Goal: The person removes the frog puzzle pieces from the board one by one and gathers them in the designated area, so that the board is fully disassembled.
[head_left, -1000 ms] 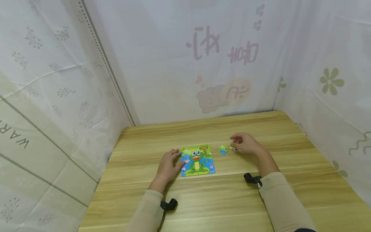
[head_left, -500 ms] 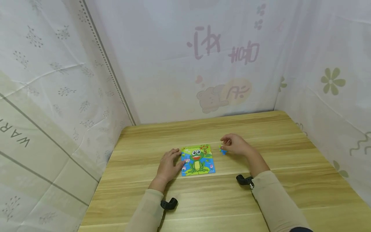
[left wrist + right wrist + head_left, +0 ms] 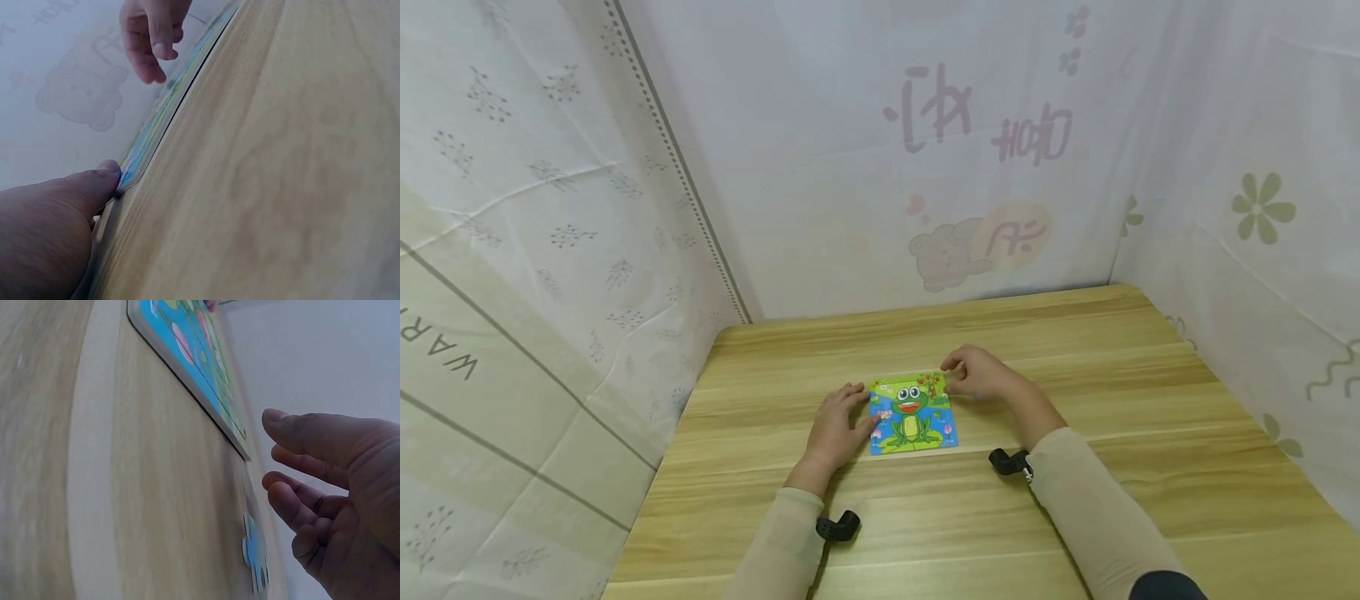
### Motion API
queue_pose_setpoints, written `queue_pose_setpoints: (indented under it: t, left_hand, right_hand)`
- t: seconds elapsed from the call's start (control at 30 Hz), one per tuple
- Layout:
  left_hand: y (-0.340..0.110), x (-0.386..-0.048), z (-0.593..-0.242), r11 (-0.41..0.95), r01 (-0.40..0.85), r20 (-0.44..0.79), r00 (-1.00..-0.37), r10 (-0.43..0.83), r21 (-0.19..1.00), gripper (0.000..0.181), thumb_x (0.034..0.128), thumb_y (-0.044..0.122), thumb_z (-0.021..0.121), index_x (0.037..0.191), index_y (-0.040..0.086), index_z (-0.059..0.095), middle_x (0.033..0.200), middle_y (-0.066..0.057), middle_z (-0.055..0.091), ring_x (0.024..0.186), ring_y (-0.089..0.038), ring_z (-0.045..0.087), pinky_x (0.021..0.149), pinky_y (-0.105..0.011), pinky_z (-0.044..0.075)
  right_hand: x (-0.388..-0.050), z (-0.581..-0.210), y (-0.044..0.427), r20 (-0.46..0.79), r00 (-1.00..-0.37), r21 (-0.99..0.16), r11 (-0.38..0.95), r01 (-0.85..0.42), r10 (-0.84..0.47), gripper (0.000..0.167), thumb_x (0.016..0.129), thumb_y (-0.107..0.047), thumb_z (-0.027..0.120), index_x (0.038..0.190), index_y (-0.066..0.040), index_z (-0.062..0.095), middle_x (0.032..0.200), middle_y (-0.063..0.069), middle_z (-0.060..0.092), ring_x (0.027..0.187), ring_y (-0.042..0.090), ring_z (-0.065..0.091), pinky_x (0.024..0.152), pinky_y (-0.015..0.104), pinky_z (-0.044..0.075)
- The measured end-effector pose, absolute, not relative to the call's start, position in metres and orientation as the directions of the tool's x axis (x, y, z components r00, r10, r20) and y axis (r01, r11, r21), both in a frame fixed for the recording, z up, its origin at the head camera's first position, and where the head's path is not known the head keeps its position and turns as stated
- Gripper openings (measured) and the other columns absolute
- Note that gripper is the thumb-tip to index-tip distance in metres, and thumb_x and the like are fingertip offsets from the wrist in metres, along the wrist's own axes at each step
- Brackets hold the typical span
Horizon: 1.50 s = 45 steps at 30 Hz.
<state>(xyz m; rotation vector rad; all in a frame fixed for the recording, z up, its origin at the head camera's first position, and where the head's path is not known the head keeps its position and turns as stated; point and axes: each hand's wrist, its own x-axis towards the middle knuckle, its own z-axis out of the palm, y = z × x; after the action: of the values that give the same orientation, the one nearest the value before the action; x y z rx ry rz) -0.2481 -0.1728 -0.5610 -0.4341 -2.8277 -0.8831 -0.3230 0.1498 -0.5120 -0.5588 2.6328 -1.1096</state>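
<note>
A square frog puzzle [image 3: 912,417] lies flat on the wooden table, with green, blue and pink printing. My left hand [image 3: 837,429] rests along its left side. In the left wrist view, the left thumb [image 3: 103,181] touches the puzzle's near corner. My right hand [image 3: 988,377] is over the upper right corner, its fingers loosely bent. In the right wrist view, thumb and fingertips [image 3: 284,497] are apart with nothing between them. A loose blue puzzle piece [image 3: 255,553] lies on the table below that hand; in the head view it is mostly covered by the hand.
The light wooden table [image 3: 760,375] has a rounded far edge and stands against printed fabric curtains [image 3: 820,167] at the back and both sides. Black wrist mounts [image 3: 838,527] sit on both forearms.
My right hand has moved left, from above the loose pieces to the puzzle's upper right corner. The loose pieces have become mostly hidden behind it. My left hand has stayed in place.
</note>
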Motion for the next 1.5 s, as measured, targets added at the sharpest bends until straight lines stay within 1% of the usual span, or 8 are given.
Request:
queue_pose_setpoints:
  t: [0.07,0.13,0.37,0.57,0.83,1.03,1.3,1.5]
  left_hand:
    - [-0.173,-0.248,-0.561,0.784,0.315,0.223,-0.948,0.228,0.536,0.053,0.0991,0.041,0.074,0.143,0.012,0.064,0.158,-0.004,0.050,0.153,-0.030,0.035,0.128,-0.051,0.019]
    - [-0.173,-0.248,-0.561,0.782,0.313,0.220,-0.949,0.227,0.539,0.053,0.0990,0.040,0.074,0.143,0.011,0.064,0.158,-0.004,0.050,0.153,-0.030,0.035,0.129,-0.050,0.018]
    - [-0.172,-0.248,-0.561,0.792,0.302,0.205,-0.952,0.226,0.531,0.053,0.0999,0.041,0.073,0.144,0.013,0.063,0.159,-0.002,0.049,0.154,-0.028,0.034,0.129,-0.048,0.018]
    - [-0.172,-0.249,-0.562,0.792,0.292,0.199,-0.956,0.218,0.536,0.053,0.0998,0.042,0.073,0.144,0.014,0.063,0.160,-0.001,0.049,0.154,-0.026,0.033,0.129,-0.045,0.017]
    - [-0.172,-0.249,-0.561,0.792,0.304,0.210,-0.952,0.224,0.530,0.054,0.0998,0.043,0.072,0.144,0.013,0.063,0.159,-0.004,0.049,0.153,-0.030,0.034,0.128,-0.050,0.019]
    - [-0.171,-0.248,-0.562,0.798,0.290,0.198,-0.956,0.216,0.529,0.054,0.0999,0.043,0.072,0.144,0.014,0.063,0.160,-0.002,0.049,0.154,-0.028,0.033,0.129,-0.047,0.017]
    - [-0.171,-0.247,-0.562,0.790,0.299,0.216,-0.953,0.215,0.535,0.053,0.0992,0.039,0.074,0.143,0.012,0.064,0.159,-0.003,0.050,0.153,-0.029,0.035,0.128,-0.050,0.020]
    - [-0.171,-0.247,-0.561,0.792,0.298,0.205,-0.954,0.220,0.533,0.054,0.1001,0.042,0.072,0.145,0.013,0.063,0.160,-0.002,0.049,0.154,-0.028,0.033,0.129,-0.049,0.018]
  right_hand:
    - [-0.324,-0.512,0.145,-0.062,-0.894,-0.713,0.647,-0.271,-0.443,0.038,0.090,-0.015,0.084,0.125,-0.006,0.071,0.121,0.009,0.060,0.086,0.019,0.057,0.070,0.031,0.053]
    - [-0.323,-0.512,0.141,-0.072,-0.888,-0.707,0.652,-0.276,-0.453,0.037,0.090,-0.014,0.085,0.123,-0.005,0.072,0.119,0.008,0.059,0.085,0.019,0.056,0.070,0.032,0.053]
    - [-0.321,-0.506,0.129,-0.099,-0.884,-0.643,0.707,-0.293,-0.456,0.038,0.087,-0.017,0.088,0.120,-0.006,0.073,0.112,0.007,0.059,0.095,0.021,0.056,0.084,0.036,0.053]
    - [-0.321,-0.506,0.125,-0.114,-0.883,-0.589,0.747,-0.310,-0.456,0.040,0.086,-0.022,0.090,0.120,-0.009,0.073,0.113,0.005,0.056,0.096,0.022,0.054,0.088,0.038,0.052]
    - [-0.322,-0.506,0.121,-0.133,-0.882,-0.533,0.783,-0.321,-0.452,0.038,0.083,-0.026,0.092,0.113,-0.013,0.072,0.112,0.005,0.053,0.094,0.022,0.052,0.086,0.038,0.051]
    - [-0.323,-0.504,0.119,-0.150,-0.881,-0.497,0.804,-0.325,-0.449,0.037,0.083,-0.027,0.093,0.111,-0.014,0.072,0.111,0.004,0.052,0.094,0.023,0.053,0.088,0.039,0.051]
    - [-0.325,-0.504,0.117,-0.153,-0.875,-0.485,0.807,-0.338,-0.459,0.038,0.082,-0.024,0.093,0.111,-0.012,0.072,0.112,0.004,0.054,0.097,0.022,0.054,0.096,0.041,0.052]
    - [-0.327,-0.504,0.117,-0.166,-0.887,-0.547,0.789,-0.280,-0.431,0.041,0.081,-0.022,0.094,0.110,-0.011,0.068,0.108,0.003,0.060,0.096,0.023,0.056,0.091,0.040,0.053]
